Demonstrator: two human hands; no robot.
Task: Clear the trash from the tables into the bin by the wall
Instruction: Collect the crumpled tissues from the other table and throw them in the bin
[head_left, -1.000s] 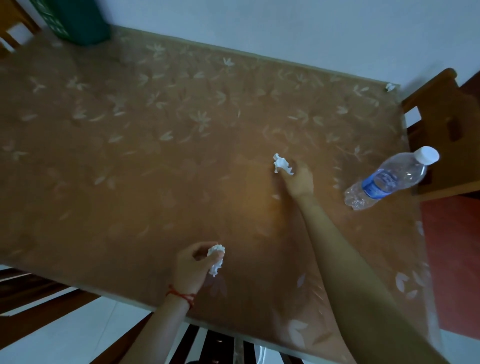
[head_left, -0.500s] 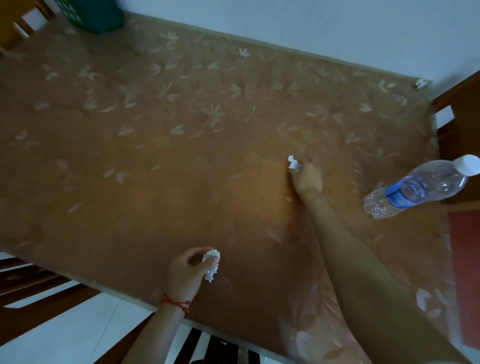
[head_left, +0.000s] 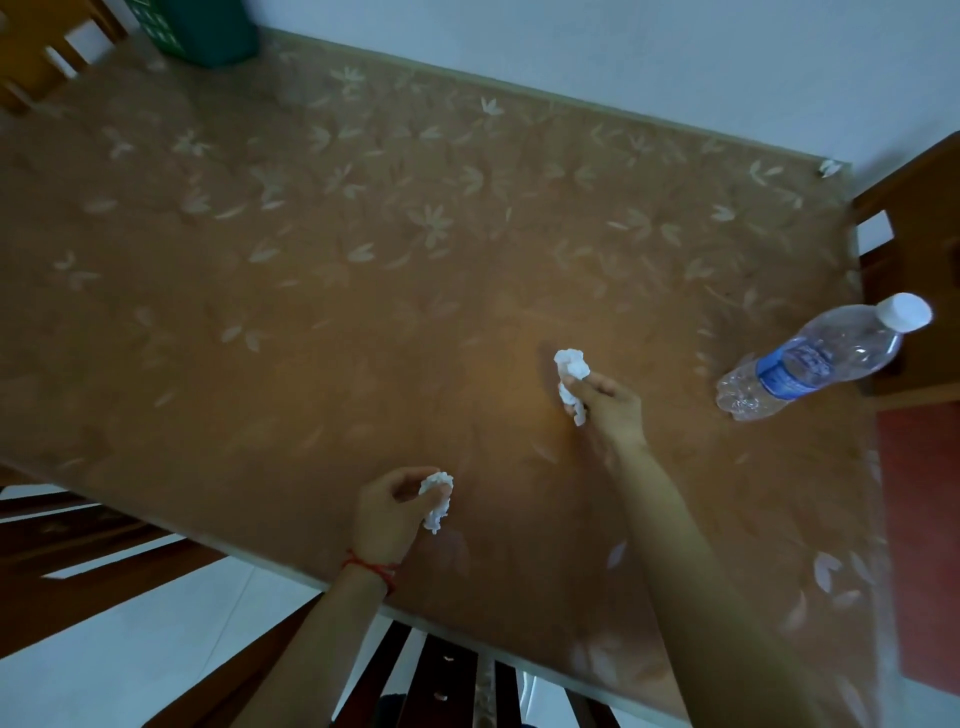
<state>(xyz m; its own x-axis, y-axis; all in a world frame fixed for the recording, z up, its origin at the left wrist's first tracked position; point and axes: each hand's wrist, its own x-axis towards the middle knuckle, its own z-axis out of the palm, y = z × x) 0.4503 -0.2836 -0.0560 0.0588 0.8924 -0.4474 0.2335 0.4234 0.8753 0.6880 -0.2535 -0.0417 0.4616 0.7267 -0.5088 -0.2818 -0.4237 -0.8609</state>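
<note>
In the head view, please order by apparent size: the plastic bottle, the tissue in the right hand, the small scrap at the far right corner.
1. plastic bottle
2. tissue in the right hand
3. corner scrap, though farther away, so unsure.

A crumpled white paper wad (head_left: 573, 382) is pinched in the right hand (head_left: 610, 410) above the middle of the brown leaf-patterned table (head_left: 311, 291), and a second, smaller crumpled white wad (head_left: 436, 500) is held in the left hand (head_left: 389, 517) near the table's near edge. A clear plastic water bottle (head_left: 821, 364) with a blue label and white cap lies on its side at the table's right edge, cap pointing outward. A tiny white scrap (head_left: 829, 167) sits at the far right corner, and a green bin (head_left: 200, 28) stands at the far left against the wall.
</note>
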